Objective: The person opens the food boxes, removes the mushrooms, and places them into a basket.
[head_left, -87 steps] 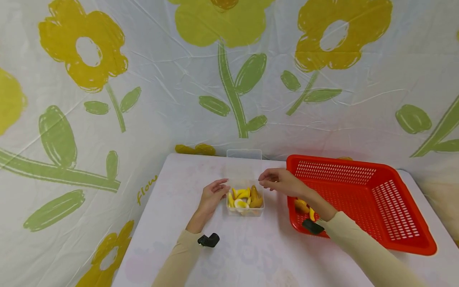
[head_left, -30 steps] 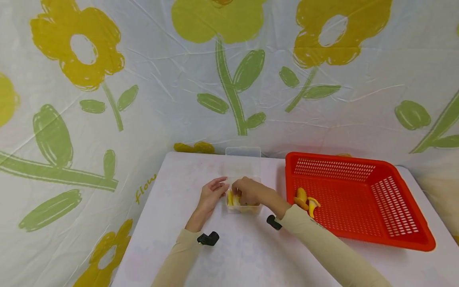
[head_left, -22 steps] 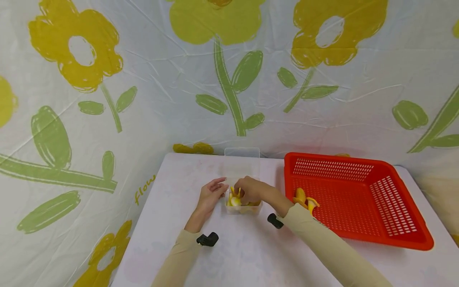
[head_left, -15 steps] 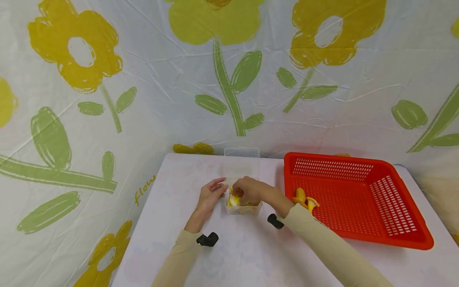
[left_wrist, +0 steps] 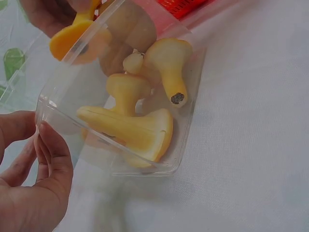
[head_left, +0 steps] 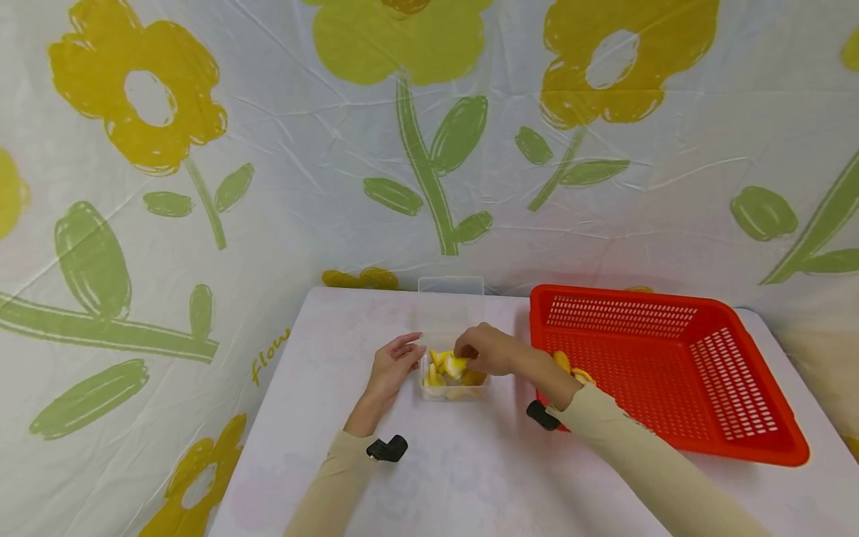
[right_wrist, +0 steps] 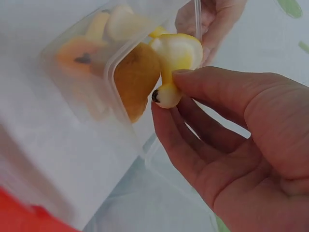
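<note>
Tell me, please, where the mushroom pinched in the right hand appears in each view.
Head: the mushroom is below centre, in the right hand.
Left wrist: the mushroom is in the upper left.
Right wrist: the mushroom is above centre, pinched by its stem.
Shared landmark: the clear box, visible in all three.

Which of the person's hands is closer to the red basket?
Right. The right hand holds a mushroom just left of the red basket; the left hand is farther off, at the left side of the clear container.
</note>
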The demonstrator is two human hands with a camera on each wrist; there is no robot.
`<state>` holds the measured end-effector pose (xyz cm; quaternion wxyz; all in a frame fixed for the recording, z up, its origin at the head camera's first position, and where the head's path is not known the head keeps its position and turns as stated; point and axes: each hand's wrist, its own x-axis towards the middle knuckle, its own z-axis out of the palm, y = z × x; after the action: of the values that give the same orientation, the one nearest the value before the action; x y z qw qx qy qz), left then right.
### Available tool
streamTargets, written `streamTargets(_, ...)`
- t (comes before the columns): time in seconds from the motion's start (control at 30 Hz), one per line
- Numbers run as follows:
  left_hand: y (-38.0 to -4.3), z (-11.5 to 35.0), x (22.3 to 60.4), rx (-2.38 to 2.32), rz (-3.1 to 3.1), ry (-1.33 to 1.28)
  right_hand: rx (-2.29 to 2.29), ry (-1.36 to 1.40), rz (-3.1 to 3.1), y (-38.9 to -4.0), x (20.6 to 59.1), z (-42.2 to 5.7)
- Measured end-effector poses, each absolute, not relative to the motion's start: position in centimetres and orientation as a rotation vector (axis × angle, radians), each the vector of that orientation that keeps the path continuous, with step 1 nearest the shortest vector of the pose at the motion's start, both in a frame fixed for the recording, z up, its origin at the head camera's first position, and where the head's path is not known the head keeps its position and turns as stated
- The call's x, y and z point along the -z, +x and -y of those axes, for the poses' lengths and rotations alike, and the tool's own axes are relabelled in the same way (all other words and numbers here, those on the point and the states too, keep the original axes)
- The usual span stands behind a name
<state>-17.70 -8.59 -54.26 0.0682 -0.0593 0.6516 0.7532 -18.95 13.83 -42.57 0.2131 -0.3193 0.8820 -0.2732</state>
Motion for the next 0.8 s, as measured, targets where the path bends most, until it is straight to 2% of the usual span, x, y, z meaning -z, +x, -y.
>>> streamTargets(0.27, -17.7, 8.7, 54.2, -2.248, -1.963, -0.180, 0.922, -0.870, -2.425, -18.9, 41.7, -16.4)
streamTargets(0.5, -16.7, 8.5, 51.4, -2.197, -1.992, -0.202, 1.041, -0.785, -2.431, -18.7, 40.7, -19.0)
streamTargets(0.8, -17.6, 8.7, 54.0, -2.206, -1.978, -0.230, 1.077, -0.685, -2.465, -18.3, 40.1, -21.9)
